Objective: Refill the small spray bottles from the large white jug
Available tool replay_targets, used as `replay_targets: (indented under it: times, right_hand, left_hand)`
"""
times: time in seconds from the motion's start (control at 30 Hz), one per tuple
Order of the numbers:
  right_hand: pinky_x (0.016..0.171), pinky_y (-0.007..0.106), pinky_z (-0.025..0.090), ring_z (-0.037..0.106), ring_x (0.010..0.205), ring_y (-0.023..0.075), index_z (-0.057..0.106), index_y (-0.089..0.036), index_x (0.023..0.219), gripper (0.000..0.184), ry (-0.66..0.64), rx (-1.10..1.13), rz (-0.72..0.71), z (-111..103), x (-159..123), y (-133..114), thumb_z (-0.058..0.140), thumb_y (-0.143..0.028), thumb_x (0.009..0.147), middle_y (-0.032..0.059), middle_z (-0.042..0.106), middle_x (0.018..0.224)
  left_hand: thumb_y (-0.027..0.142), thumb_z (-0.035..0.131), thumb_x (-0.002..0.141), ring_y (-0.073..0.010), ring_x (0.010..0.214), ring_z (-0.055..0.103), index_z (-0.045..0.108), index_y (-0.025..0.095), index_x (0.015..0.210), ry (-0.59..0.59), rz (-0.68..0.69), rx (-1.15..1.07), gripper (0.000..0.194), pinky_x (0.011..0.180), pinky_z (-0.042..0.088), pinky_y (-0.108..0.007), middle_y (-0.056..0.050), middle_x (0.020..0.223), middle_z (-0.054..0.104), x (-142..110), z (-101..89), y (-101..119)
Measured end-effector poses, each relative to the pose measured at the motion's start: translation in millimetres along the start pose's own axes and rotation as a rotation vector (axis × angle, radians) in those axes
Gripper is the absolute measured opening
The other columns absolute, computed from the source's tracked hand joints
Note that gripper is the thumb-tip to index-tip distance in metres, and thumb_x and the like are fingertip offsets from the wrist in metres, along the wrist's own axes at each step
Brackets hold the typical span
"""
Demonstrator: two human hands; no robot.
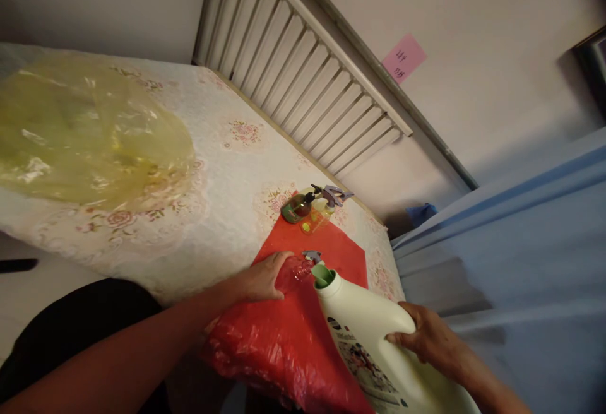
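Note:
My left hand is closed around a clear plastic bottle, which stands out only faintly against the red sheet. With my right hand I grip the handle of a large cream jug, tilted towards that bottle. The jug's mouth has a green pouring lip right beside the bottle's neck; whether they touch, I cannot tell. Just beyond lies a grey spray head. Any liquid flowing between jug and bottle does not show.
A dark pump bottle and a clear spray bottle are at the red sheet's far edge. A yellow plastic bag covers the left of the flowered tablecloth. Behind is a radiator; a blue curtain hangs at right.

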State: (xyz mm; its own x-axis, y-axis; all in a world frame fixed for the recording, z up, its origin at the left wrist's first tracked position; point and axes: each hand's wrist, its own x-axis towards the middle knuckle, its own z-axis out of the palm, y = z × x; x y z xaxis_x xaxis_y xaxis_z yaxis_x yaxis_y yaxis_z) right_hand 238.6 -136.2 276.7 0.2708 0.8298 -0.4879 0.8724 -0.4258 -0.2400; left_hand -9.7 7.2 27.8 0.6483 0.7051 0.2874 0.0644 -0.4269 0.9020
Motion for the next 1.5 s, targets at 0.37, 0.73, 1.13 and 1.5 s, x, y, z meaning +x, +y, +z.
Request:
replay_targets:
  times: [0.37,0.73,1.13,1.5]
  right_hand:
    - [0.044,0.019,0.037,0.052,0.056,0.012,0.063,-0.015,0.087,0.029,-0.001,0.002,0.015,-1.5,-0.8,-1.0,0.066,-0.038,0.071,0.0012,0.063,0.071]
    - [0.05,0.021,0.04,0.053,0.057,0.0126,0.065,-0.016,0.084,0.025,0.014,-0.015,-0.023,-3.1,-1.6,-1.0,0.067,-0.038,0.071,0.0006,0.064,0.07]
    - [0.046,0.02,0.037,0.051,0.057,0.0121,0.063,-0.015,0.086,0.027,0.001,-0.01,-0.005,-4.7,0.4,-1.9,0.066,-0.038,0.071,0.0013,0.063,0.071]
    - [0.05,0.021,0.04,0.053,0.058,0.0123,0.064,-0.015,0.086,0.029,0.011,-0.057,-0.023,-5.4,-0.2,-1.4,0.067,-0.039,0.071,0.0014,0.064,0.071]
  left_hand:
    - [0.014,0.071,0.058,-0.0298,0.129,0.044,0.033,0.025,0.136,-0.009,-0.01,-0.001,0.088,0.109,0.035,-0.043,-0.01,0.139,0.046,0.4,-0.5,0.4]
    - [0.015,0.072,0.058,-0.0304,0.129,0.044,0.032,0.026,0.136,-0.011,-0.002,-0.016,0.088,0.11,0.035,-0.044,-0.01,0.138,0.046,0.9,-0.1,0.3]
    - [0.013,0.072,0.058,-0.0307,0.129,0.044,0.033,0.024,0.136,-0.004,0.002,-0.016,0.089,0.11,0.035,-0.043,-0.01,0.138,0.046,0.7,0.4,-0.7]
    - [0.015,0.072,0.058,-0.0309,0.131,0.042,0.031,0.023,0.138,-0.006,0.0,-0.006,0.09,0.111,0.034,-0.043,-0.011,0.141,0.044,1.0,1.2,-3.3]
